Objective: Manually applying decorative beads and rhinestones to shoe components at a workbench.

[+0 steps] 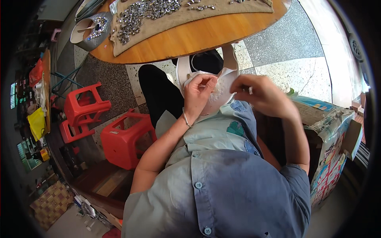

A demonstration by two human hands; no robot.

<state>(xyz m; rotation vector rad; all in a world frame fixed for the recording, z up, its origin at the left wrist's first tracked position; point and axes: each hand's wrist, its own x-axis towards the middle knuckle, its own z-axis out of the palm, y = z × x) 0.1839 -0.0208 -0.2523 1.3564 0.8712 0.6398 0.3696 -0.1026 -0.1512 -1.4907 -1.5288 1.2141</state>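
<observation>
My left hand is over my lap, thumb and forefinger pinched on the edge of a pale pinkish-white cloth. The cloth has a rounded rim and small raised bits, perhaps beads, on its face; a band of it rises toward the table edge. Just to its right, my right hand is lifted, fingers curled and slightly blurred. Whatever its fingertips hold, if anything, is too small to see. The left hand hides part of the cloth.
Ahead, an oval wooden table carries a brown cloth with many shiny faceted stones. A grey container with more stones stands at its left. Red plastic stools stand at left; a taped cardboard box is at right.
</observation>
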